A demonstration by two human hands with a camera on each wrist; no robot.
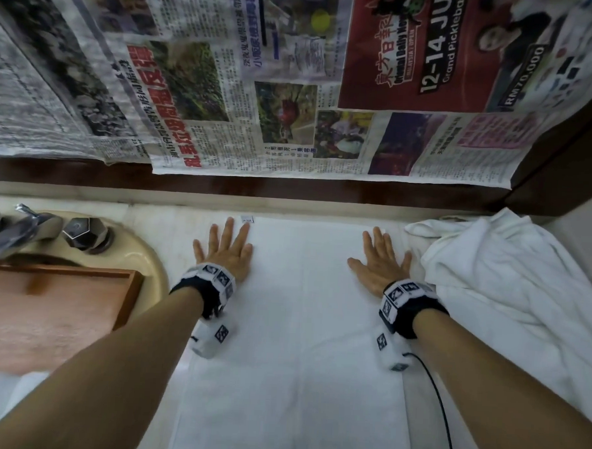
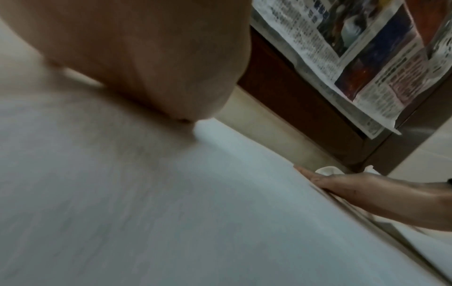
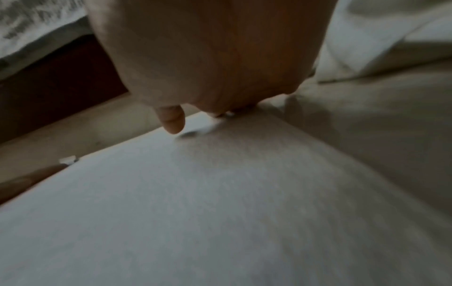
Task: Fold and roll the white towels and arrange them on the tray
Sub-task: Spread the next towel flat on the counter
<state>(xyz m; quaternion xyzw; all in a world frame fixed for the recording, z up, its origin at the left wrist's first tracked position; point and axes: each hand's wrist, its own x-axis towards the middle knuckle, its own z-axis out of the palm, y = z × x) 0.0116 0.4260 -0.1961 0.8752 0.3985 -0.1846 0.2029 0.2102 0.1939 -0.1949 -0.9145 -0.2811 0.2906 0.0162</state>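
- Our left hand (image 1: 225, 251) lies flat, fingers straight and spread, on the far left corner of the folded white towel (image 1: 299, 327) — grasping nothing.
- Our right hand (image 1: 381, 263) presses flat on the far right corner, released too.
- The towel lies spread on the counter between the wooden tray (image 1: 131, 305) over the sink (image 1: 149, 251) and a crumpled towel heap (image 1: 510, 287).

Newspaper-covered wall (image 1: 295, 87) above dark wood ledge (image 1: 289, 189), cream basin (image 1: 142, 250) with tap (image 1: 9, 236)
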